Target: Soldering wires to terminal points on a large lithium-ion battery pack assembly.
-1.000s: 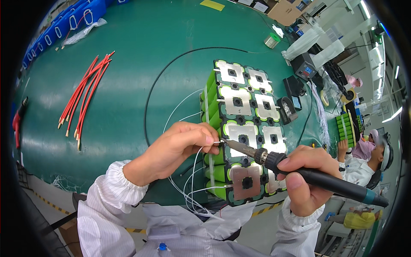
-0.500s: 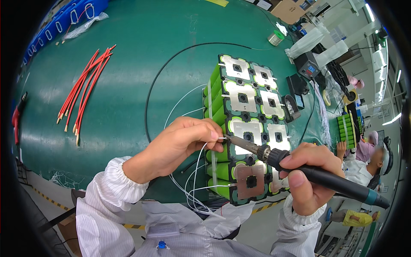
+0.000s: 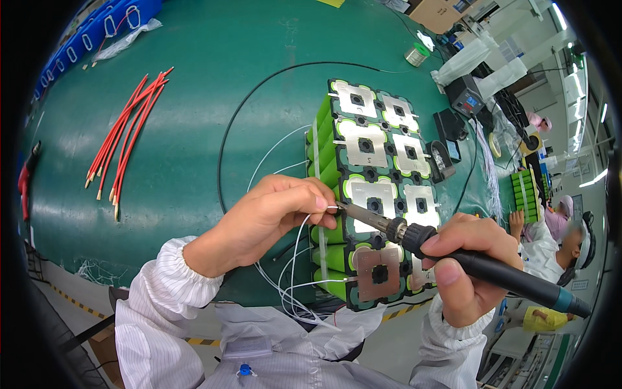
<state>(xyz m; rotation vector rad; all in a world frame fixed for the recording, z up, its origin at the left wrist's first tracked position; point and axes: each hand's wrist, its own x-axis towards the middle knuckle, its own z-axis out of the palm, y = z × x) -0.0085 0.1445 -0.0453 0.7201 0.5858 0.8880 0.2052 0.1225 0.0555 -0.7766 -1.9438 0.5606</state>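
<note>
On the green desk (image 3: 188, 142), a battery pack (image 3: 372, 191) of green cells, topped with silver plates, stands right of centre, its long axis running from near to far and its far end leaning slightly left. Over its near half slants a black-handled soldering iron (image 3: 479, 267), gripped by the right hand (image 3: 483, 243); its butt is at the lower right, its tip pointing left and away to the pack's left edge. A bundle of red leads (image 3: 124, 126) lies well apart on the left, lengthwise from near to far. The left hand (image 3: 272, 217) reaches in beside the pack, thumb and forefinger pinched together. A solder spool sits beyond the pack. Thinnest is the white wire (image 3: 332, 207) in that pinch, its end pointing right at the iron's tip; whether they touch is unclear.
</note>
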